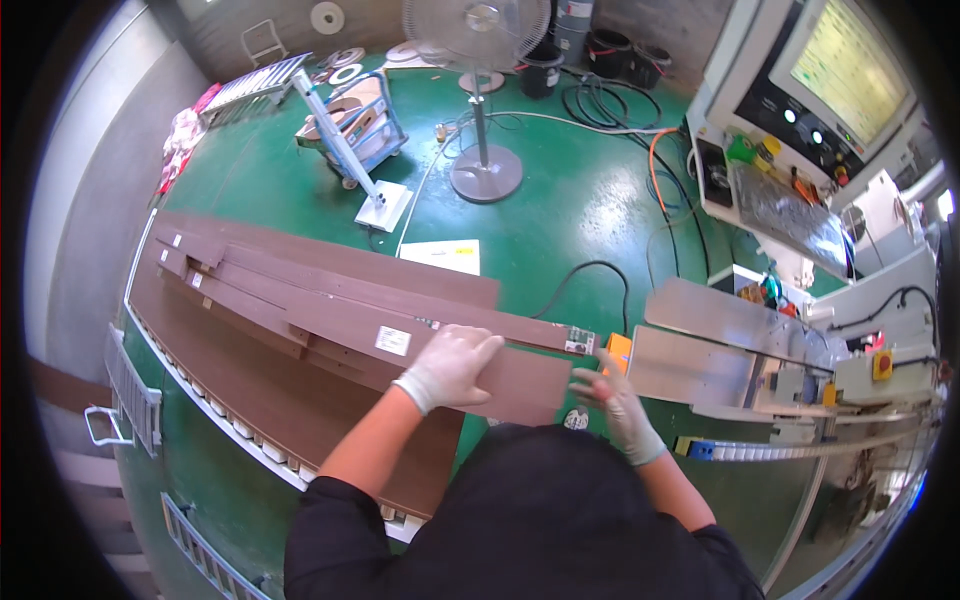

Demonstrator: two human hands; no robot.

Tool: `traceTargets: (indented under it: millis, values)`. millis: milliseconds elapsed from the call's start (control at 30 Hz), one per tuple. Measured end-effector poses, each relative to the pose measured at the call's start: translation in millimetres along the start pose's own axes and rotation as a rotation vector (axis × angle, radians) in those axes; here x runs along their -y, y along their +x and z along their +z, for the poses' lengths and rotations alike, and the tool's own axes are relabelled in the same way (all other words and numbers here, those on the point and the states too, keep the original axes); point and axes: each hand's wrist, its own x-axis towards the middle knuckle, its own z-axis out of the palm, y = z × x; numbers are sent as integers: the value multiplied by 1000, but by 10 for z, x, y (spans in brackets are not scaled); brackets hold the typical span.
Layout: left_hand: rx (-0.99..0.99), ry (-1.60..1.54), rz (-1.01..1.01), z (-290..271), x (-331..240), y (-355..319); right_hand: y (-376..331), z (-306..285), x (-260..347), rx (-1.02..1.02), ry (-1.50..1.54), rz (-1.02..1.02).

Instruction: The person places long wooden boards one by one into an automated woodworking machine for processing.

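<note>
My left hand [455,368], in a pale glove, lies on top of a long brown board [535,385], thumb apart from the fingers. A white label [393,341] is on the board just left of this hand. Beyond it lies a narrower brown strip [500,322] with a printed label at its right end. My right hand [618,405], also gloved, is at the board's right end with its fingers spread. It holds nothing that I can see, and whether its fingertips touch the board I cannot tell. More brown boards [230,290] lie stacked to the left.
A roller-edged table [215,405] carries the stack. On the right stands a machine with metal plates [690,365], an orange part [618,352] and a screen [850,65]. Beyond are a standing fan [485,170], a blue cart [375,125] and black cables [610,265] on the green floor.
</note>
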Motion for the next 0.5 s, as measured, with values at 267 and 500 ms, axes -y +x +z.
traceTargets:
  millis: [267, 500]
  values:
    - [0, -41, 149, 387, -811, 787, -282, -660, 95, -108, 193, 122]
    - [64, 99, 131, 215, -583, 925, -1126, -2234, 178, -435, 298, -82]
